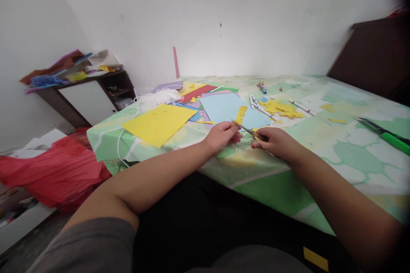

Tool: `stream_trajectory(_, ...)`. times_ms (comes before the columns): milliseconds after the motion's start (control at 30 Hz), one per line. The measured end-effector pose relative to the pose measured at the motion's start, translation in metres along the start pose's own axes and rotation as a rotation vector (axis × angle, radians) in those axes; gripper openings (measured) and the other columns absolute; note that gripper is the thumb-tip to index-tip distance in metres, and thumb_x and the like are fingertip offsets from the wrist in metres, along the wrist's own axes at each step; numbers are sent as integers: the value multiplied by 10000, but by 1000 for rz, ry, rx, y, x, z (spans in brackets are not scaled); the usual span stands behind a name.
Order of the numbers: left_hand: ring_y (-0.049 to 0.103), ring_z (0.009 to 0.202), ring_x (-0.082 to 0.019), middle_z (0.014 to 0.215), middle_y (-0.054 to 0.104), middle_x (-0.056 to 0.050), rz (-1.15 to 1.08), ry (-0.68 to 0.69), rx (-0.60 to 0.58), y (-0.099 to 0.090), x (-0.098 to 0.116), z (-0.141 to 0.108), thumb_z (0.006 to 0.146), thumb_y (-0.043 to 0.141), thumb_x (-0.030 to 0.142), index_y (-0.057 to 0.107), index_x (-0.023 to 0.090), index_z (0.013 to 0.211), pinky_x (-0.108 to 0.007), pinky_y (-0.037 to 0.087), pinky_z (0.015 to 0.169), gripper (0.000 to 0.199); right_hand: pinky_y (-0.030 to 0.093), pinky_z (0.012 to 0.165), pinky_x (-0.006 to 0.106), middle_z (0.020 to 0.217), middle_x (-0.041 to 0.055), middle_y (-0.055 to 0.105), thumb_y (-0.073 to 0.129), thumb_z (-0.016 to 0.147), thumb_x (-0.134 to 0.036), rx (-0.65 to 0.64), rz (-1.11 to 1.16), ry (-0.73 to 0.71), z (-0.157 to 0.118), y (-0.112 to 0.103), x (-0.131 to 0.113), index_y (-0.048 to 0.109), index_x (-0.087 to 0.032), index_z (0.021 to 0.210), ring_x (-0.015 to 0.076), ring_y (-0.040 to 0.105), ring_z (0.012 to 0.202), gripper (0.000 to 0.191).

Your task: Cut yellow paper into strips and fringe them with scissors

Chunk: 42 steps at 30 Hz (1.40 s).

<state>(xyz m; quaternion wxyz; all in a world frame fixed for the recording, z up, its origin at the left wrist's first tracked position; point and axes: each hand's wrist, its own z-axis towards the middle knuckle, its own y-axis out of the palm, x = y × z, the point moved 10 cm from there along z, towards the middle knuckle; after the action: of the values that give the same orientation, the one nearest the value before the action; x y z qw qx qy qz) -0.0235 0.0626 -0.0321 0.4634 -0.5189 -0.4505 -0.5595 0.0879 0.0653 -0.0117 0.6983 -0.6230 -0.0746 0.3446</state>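
Left hand (223,136), centre of frame: thumb and index finger pinched a small yellow strip (241,114) at its lower end; the other fingers curled loosely below. Strip stood tilted up from the fingertips, its upper part in front of a light blue sheet (221,106).

Right hand (276,143), just right of centre: fingers closed around the gold handles of small scissors (253,132). Blades pointed to the upper left, tips at the strip's lower end, beside the left fingertips. Whether the blades were parted, could not tell.

1 large yellow sheet (160,123) lay left of the left hand, near the table edge. White string (163,96) sat tangled behind it; 1 red sheet (198,93) lay upper centre. Torn yellow scraps (282,108) were heaped right of centre, markers (302,107) around them. Green-handled scissors (392,138) lay at the right edge of the frame, on the green-and-white tablecloth (358,153). 1 yellow piece (315,259) showed at the bottom, right of centre, against dark cloth. Red plastic bag (60,166), lower left.
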Motion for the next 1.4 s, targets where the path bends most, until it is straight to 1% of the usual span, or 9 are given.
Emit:
stream_trajectory(200,533,524,-73,603,577,-8,21,-8,11,-1,-1,0,707,527,321,517,134,695,-222,441,558,188,257,473,227,505,-27,393,512,651,-458,9,0,21,0,-1,3,334,-194,515,112,357,515,346)
stream_trajectory(367,535,516,-75,606,574,-9,12,1,13,-2,-1,0,707,525,309,528,131,683,-222,439,545,179,275,481,227,529,-21,424,510,649,-459,6,33,46,-1,-1,5,397,-193,544,118,385,530,307)
stream_trajectory(500,530,508,-74,598,575,-7,11,6,13,-2,-1,0,700,528,313,530,133,665,-221,435,539,183,279,486,229,543,-17,439,514,642,-460,4,33,54,-1,-1,7,417,-193,556,122,396,542,298)
stream_trajectory(767,530,512,-76,578,568,0,-6,7,38,-5,1,-1,708,516,314,526,136,667,-220,433,541,183,273,478,223,551,-36,383,494,656,-489,-18,71,0,-3,1,4,390,-196,576,104,367,524,321)
stream_trajectory(867,529,501,-73,592,568,-1,-17,10,53,-7,1,-1,706,519,320,525,136,681,-216,433,532,185,269,479,226,555,-36,381,492,653,-500,-15,53,11,-3,1,4,385,-195,579,105,366,527,332)
stream_trajectory(1000,536,507,-74,622,572,-3,-42,18,41,-6,2,-1,707,517,332,526,138,708,-213,433,531,194,261,476,228,544,-37,373,491,648,-511,-7,29,25,-3,1,5,370,-195,564,105,358,521,349)
stream_trajectory(1167,535,512,-74,625,575,-12,24,35,15,-3,5,-3,720,499,340,533,134,684,-209,423,524,211,261,479,230,543,-37,372,496,650,-496,-18,31,1,-3,1,1,364,-197,563,107,361,521,338)
stream_trajectory(1400,531,526,-76,638,586,-12,100,34,-8,0,5,-4,717,502,326,532,141,657,-227,428,544,197,250,473,231,532,-34,380,519,636,-459,-1,64,-6,-3,0,0,361,-197,550,109,361,520,318)
